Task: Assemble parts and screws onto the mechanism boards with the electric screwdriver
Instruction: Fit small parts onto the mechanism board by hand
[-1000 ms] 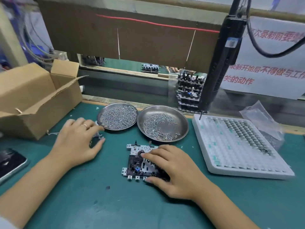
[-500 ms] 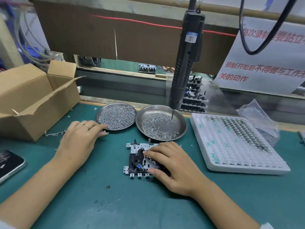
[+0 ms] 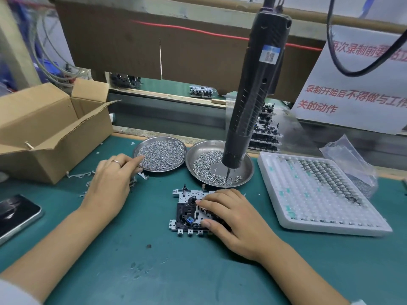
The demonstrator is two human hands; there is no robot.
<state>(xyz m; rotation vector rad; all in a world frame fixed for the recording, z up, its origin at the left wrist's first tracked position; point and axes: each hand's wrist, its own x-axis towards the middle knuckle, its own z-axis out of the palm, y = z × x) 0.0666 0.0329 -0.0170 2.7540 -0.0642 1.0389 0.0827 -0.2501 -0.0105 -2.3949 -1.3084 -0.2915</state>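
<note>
A white and black mechanism board lies on the green mat in front of me. My right hand rests on its right half, fingertips and thumb pressing on top. My left hand lies on the mat to the left, index finger stretched to the rim of the left screw dish. Small metal parts lie under its fingers. The black electric screwdriver hangs free, held by neither hand. Its bit points into the right screw dish.
An open cardboard box stands at the left and a phone lies at the left edge. A white foam tray of small parts sits on the right, a plastic bag behind it. Stacked boards stand at the back.
The hanging screwdriver has swung left, from above the foam tray to above the right dish. My left hand has slid forward to the left dish. My right hand stays on the board.
</note>
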